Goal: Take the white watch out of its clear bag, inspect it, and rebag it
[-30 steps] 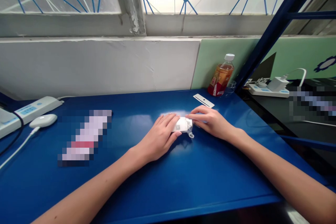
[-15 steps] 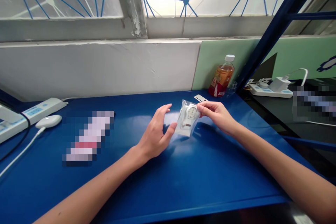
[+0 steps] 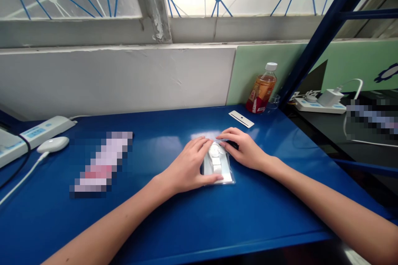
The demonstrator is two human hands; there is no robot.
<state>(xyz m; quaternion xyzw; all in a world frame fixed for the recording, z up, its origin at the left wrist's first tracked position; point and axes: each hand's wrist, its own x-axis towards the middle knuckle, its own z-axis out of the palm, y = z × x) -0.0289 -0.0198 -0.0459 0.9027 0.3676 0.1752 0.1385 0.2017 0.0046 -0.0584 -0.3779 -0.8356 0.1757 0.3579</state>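
Observation:
A white wristwatch lies face up in a clear plastic bag on the blue tabletop, between my two hands. My left hand spans its left side, fingers at the top edge and thumb across the lower end, holding the bag down. From the upper right, my right hand has its fingertips and thumb closed at the bag's top edge. Its exact grip there is partly hidden. A small dark gap or shadow shows under the right palm. Beyond the right hand rests a flat white card with a dark slot.
On the left of the blue table are a pixelated flat object, a white rounded device on a cable and a power strip. A drink bottle stands at the back right, beside a blue frame post.
The bagged watch has come down from my raised right hand onto the table, nearer to me. My left hand has moved right onto it. The white card now shows fully.

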